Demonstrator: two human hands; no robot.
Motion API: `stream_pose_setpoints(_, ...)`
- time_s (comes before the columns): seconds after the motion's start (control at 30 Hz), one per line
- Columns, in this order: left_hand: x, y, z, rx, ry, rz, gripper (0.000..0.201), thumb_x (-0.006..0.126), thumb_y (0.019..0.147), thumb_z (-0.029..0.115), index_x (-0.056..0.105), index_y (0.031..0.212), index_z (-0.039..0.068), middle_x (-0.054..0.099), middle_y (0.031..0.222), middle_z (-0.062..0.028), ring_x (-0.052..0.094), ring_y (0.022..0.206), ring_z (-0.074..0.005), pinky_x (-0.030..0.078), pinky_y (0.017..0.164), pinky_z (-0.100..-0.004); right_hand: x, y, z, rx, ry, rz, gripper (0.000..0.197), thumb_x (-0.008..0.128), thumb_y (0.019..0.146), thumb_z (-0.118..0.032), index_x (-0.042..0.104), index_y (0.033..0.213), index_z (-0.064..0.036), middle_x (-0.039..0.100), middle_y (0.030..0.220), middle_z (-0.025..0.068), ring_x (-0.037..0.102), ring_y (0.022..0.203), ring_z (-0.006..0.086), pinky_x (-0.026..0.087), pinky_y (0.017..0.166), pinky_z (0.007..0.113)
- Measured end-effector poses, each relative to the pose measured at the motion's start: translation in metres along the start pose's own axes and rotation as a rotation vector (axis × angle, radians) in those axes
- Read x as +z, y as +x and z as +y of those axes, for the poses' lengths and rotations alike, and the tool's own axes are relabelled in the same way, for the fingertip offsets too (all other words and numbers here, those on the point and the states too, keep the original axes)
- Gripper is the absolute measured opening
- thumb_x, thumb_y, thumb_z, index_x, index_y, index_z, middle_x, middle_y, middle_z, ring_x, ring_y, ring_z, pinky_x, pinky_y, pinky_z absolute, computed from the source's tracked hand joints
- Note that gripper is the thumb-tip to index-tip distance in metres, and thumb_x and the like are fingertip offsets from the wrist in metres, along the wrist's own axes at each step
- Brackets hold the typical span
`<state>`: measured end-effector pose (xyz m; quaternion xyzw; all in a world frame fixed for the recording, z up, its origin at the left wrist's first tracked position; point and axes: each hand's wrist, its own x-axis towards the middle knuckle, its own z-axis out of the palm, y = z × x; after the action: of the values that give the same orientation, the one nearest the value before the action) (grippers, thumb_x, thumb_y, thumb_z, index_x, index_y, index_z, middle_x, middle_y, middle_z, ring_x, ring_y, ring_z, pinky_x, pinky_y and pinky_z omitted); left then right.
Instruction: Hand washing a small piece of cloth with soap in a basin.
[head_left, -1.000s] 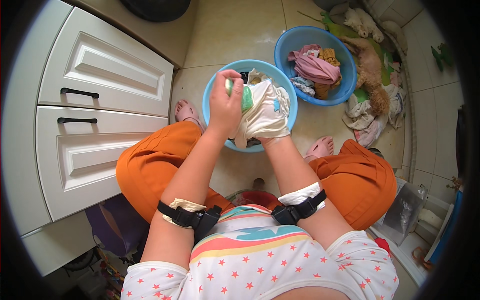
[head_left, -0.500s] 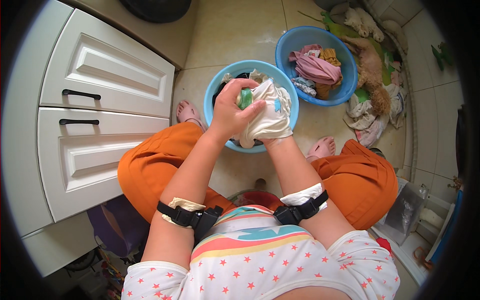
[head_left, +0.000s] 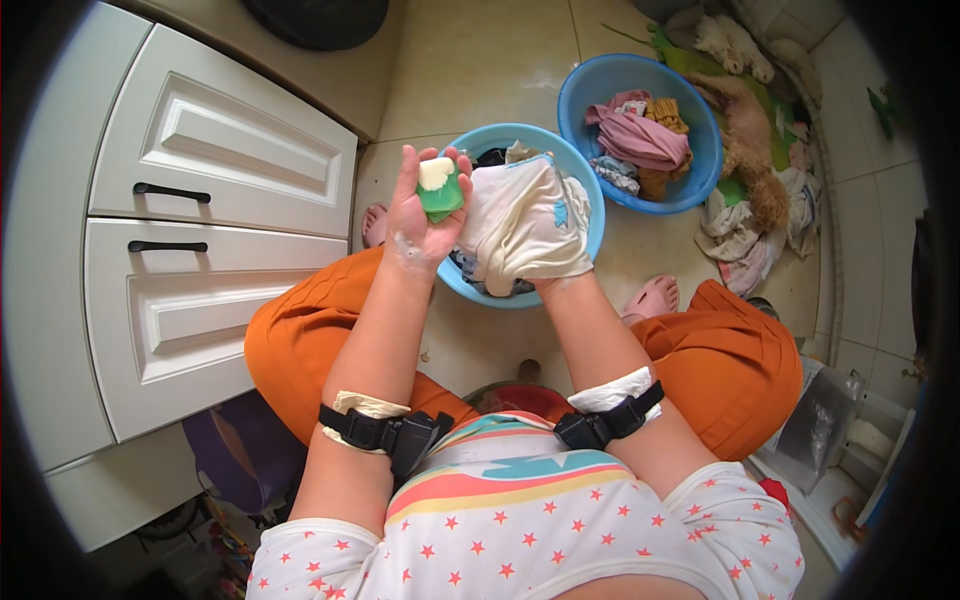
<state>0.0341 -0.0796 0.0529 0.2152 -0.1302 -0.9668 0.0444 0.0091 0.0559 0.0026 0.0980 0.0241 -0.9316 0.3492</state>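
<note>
My left hand is turned palm up at the left rim of the light blue basin. In it rests a bar of soap, green with a whitish end, the fingers curled around it. Some lather shows near that wrist. A white garment with a blue star print is spread over my right hand, above the basin. Only the wrist of that hand shows; the cloth hides its fingers. Dark and light clothes lie in the basin beneath.
A second blue basin with pink, mustard and patterned clothes stands at the far right. Beyond it a curly-haired brown dog lies beside crumpled cloths. White cabinet doors line the left. My feet flank the near basin.
My left hand has moved left off the white garment and turned palm up, bringing the soap into full view. The right hand stays under the cloth.
</note>
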Motion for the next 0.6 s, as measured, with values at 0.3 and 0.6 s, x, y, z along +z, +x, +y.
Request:
stream_pose_setpoints(0.3, 0.015, -0.011, -0.04, 0.505, 1.202, -0.033, 0.01, 0.058, 0.081, 0.015, 0.055, 0.077, 0.007, 0.057, 0.082, -0.0059, 0.056, 0.08, -0.0193, 0.046, 0.063, -0.0305, -0.025, 0.009, 0.007, -0.075, -0.293, -0.19, 0.033, 0.037, 0.09, -0.031, 0.044, 0.114, -0.0089, 0.051, 0.111, 0.009, 0.049, 0.103, 0.0222, 0.042, 0.089, 0.035)
stream_pose_setpoints(0.6, -0.006, 0.008, -0.033, 0.872, 1.622, -0.069, 0.012, 0.061, 0.072, 0.012, 0.054, 0.073, 0.002, 0.054, 0.073, -0.0108, 0.052, 0.069, -0.0256, 0.041, 0.065, -0.0317, -0.01, -0.001, 0.016, -0.076, -0.221, -0.12, 0.031, 0.038, 0.09, -0.029, 0.044, 0.112, -0.0087, 0.051, 0.108, 0.0071, 0.049, 0.102, 0.0192, 0.041, 0.089, 0.032)
